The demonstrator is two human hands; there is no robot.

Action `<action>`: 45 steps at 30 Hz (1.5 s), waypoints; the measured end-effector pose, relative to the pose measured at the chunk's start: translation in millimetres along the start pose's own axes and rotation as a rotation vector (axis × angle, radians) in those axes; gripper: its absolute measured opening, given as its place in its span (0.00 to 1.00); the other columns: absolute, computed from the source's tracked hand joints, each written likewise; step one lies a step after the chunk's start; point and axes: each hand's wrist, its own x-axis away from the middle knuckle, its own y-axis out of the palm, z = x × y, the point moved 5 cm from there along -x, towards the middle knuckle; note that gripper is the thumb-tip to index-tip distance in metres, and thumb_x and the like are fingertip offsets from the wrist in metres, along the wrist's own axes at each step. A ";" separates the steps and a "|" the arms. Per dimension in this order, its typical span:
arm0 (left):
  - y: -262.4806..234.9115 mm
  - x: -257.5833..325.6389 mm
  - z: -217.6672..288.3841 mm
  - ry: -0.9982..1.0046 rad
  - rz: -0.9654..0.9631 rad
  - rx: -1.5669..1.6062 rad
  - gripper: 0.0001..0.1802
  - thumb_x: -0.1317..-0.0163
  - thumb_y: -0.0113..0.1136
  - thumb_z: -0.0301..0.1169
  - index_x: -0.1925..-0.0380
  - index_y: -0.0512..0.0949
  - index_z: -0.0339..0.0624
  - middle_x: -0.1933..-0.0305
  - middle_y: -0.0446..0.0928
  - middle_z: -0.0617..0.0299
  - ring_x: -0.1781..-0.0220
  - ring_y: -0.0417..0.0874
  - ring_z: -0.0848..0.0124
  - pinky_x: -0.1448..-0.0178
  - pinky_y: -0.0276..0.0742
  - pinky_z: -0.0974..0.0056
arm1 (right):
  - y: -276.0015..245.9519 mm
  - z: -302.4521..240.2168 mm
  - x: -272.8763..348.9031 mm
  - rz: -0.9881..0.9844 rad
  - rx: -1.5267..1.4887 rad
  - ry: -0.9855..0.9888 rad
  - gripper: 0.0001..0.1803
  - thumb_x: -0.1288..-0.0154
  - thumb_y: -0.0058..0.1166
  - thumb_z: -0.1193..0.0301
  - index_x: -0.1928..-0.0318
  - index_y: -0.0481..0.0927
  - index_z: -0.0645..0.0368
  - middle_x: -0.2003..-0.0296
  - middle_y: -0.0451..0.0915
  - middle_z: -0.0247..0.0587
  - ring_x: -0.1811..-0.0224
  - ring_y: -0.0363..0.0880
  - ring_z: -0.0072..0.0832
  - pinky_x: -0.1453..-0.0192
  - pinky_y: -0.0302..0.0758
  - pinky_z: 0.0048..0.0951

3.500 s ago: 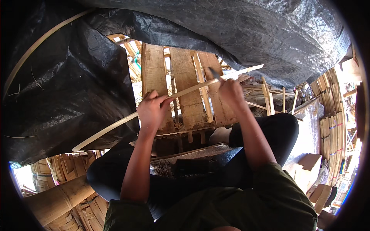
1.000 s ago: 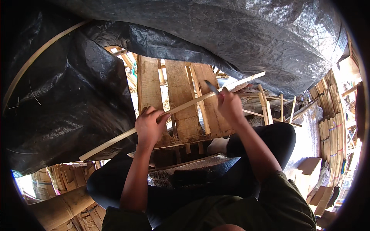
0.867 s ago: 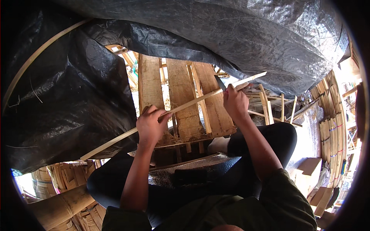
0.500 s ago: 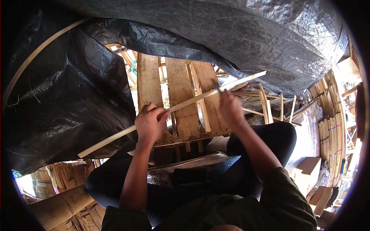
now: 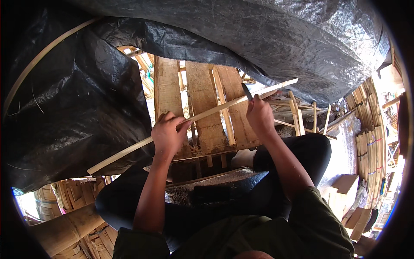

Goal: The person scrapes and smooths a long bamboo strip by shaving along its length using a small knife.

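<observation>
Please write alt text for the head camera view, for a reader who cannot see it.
A seated person's left hand grips a long pale bamboo strip, while the right hand presses a dark knife blade against it, over a wooden slat pallet.

Under your knees you have a platform of rough wooden planks (image 5: 202,108), its boards running away from you with bright gaps between them. A black woven tarpaulin (image 5: 86,108) drapes over its far and left sides. On the planks to your right lie loose split bamboo slats (image 5: 297,114), crossing one another beside a heap of pale shavings.
</observation>
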 end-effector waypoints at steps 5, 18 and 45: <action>-1.5 0.5 -3.1 -0.041 -0.048 -0.024 0.11 0.44 0.73 0.43 0.71 0.88 0.50 0.71 0.75 0.65 0.64 0.81 0.61 0.63 0.77 0.56 | 7.4 -36.4 21.7 -0.142 -0.228 -0.170 0.09 0.26 0.49 0.69 0.57 0.77 0.63 0.76 0.82 0.60 0.71 0.83 0.61 0.67 0.79 0.56; 0.8 2.0 0.9 -0.004 0.004 -0.006 0.11 0.45 0.74 0.43 0.70 0.88 0.51 0.72 0.74 0.64 0.65 0.81 0.62 0.63 0.77 0.57 | -10.5 18.2 -19.4 0.060 -0.074 -0.029 0.06 0.32 0.55 0.74 0.63 0.77 0.65 0.75 0.82 0.58 0.72 0.85 0.53 0.69 0.80 0.47; -2.9 5.9 3.6 -0.020 -0.021 0.009 0.12 0.47 0.76 0.42 0.72 0.87 0.48 0.73 0.75 0.63 0.66 0.82 0.60 0.64 0.77 0.57 | -10.2 -11.1 -8.8 -0.009 -0.338 0.046 0.07 0.33 0.59 0.70 0.63 0.85 0.61 0.77 0.84 0.51 0.78 0.83 0.35 0.71 0.77 0.37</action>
